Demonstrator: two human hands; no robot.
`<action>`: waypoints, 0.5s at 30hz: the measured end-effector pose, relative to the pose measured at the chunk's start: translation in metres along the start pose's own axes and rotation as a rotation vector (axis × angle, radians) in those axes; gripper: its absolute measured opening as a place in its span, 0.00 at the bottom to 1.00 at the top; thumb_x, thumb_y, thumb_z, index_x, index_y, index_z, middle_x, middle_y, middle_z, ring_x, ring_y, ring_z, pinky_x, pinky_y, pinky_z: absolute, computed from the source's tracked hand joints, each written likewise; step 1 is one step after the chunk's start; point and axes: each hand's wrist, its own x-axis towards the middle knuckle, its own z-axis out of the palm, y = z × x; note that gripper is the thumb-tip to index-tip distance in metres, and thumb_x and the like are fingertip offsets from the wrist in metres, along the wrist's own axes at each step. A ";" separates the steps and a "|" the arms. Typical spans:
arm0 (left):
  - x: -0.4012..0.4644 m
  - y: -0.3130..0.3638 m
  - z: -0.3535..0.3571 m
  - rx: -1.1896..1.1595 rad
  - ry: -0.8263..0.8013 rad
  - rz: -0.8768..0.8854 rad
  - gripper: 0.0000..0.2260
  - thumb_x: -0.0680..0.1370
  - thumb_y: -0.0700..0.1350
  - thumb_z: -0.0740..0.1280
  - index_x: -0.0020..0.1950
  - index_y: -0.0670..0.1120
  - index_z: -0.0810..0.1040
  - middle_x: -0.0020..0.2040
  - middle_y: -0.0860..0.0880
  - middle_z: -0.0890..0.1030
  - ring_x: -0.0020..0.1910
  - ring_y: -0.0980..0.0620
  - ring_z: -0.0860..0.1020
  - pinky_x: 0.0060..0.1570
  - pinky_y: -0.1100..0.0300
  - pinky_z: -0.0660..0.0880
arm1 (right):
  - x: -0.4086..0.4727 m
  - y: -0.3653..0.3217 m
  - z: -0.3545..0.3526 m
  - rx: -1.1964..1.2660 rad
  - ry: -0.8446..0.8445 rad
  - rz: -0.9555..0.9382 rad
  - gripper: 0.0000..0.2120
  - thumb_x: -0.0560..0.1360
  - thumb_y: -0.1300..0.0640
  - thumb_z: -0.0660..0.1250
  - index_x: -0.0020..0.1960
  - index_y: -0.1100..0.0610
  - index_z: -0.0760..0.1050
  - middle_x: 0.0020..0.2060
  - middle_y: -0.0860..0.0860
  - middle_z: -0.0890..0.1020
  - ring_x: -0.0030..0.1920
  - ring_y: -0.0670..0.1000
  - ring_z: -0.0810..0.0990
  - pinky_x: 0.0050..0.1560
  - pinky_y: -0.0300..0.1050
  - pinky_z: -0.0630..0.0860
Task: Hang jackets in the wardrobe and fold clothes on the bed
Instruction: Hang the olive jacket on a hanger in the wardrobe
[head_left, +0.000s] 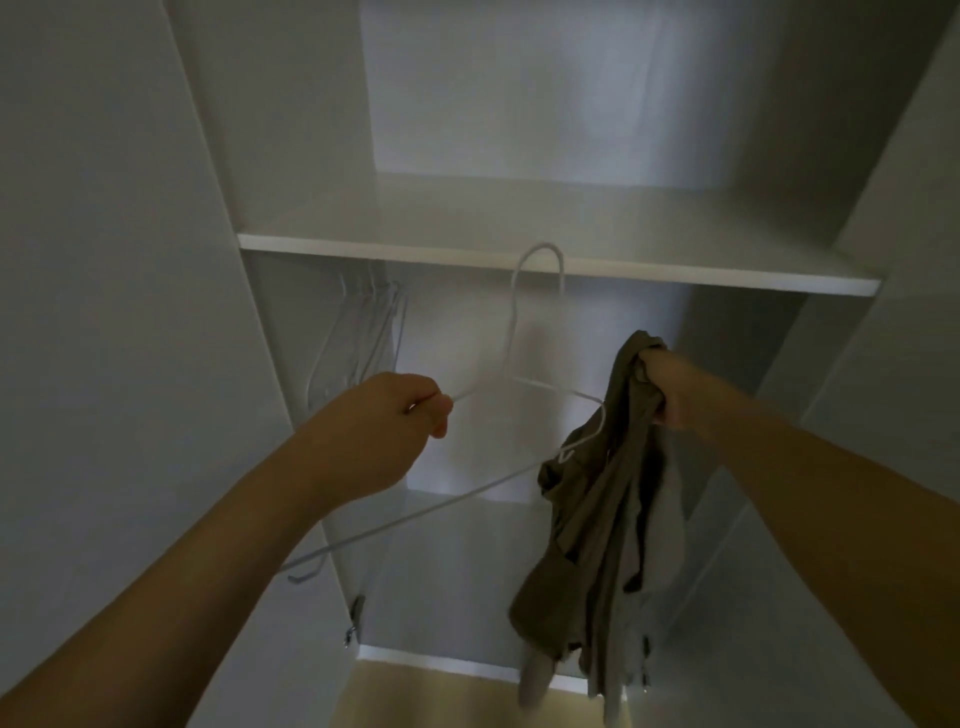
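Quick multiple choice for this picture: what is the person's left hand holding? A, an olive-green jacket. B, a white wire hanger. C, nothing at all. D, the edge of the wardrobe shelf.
B: the left hand pinches one shoulder of the white wire hanger, while the right hand grips the bunched olive-green jacket.

Olive-brown jacket (597, 499), white hanger (535, 322), white wardrobe (519, 260).
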 end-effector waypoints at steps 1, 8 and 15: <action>0.000 0.003 -0.001 -0.024 0.001 0.012 0.16 0.82 0.50 0.58 0.38 0.49 0.78 0.21 0.58 0.71 0.20 0.61 0.68 0.22 0.71 0.64 | -0.005 -0.002 -0.005 -0.019 -0.023 -0.006 0.10 0.83 0.53 0.55 0.48 0.56 0.71 0.40 0.54 0.74 0.36 0.51 0.72 0.39 0.46 0.72; 0.009 0.026 -0.002 -0.140 -0.104 0.027 0.16 0.82 0.49 0.60 0.37 0.48 0.79 0.19 0.55 0.66 0.18 0.60 0.64 0.19 0.71 0.61 | -0.021 -0.011 -0.041 -0.113 -0.087 -0.002 0.15 0.81 0.49 0.60 0.51 0.62 0.76 0.40 0.57 0.80 0.37 0.54 0.78 0.37 0.45 0.79; 0.020 0.041 0.036 -0.187 -0.125 -0.047 0.15 0.82 0.44 0.60 0.38 0.45 0.79 0.25 0.53 0.73 0.17 0.62 0.67 0.20 0.73 0.62 | -0.048 -0.022 -0.057 -0.040 -0.197 -0.107 0.14 0.80 0.51 0.62 0.50 0.62 0.78 0.39 0.58 0.84 0.37 0.55 0.83 0.40 0.46 0.81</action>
